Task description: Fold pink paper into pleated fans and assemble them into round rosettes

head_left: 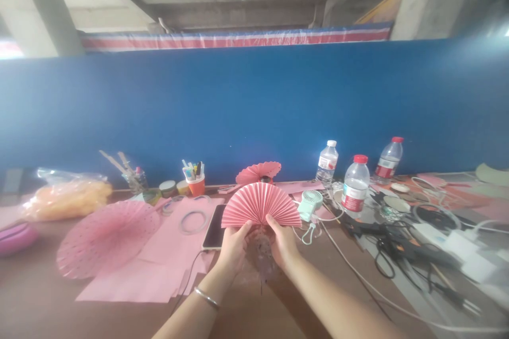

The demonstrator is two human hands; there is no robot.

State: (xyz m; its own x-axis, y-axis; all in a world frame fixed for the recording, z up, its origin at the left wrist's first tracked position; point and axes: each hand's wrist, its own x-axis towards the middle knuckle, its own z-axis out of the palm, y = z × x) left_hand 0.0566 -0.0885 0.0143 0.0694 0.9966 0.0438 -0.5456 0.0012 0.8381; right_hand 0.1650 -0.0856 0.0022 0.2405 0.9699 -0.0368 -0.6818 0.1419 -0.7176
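Note:
A pleated pink paper fan (261,202) is spread in a half circle above the brown table. My left hand (235,242) pinches its lower left edge, thumb on the front. At the lower right edge, my right hand (281,239) grips it the same way. Both sets of fingers are mostly hidden behind the paper and thumbs. Behind it stands another folded pink paper piece (254,172) with a dark spot. A phone (214,228) lies just left of the held fan, partly covered by my left hand and the fan.
Pink sheets (131,282) and a round pink paper fan (107,238) lie left, near a bag of yellow material (67,198). An orange pen cup (196,185) stands behind. Right are a mint mini fan (311,202), bottles (355,188), cables and a power strip (431,235).

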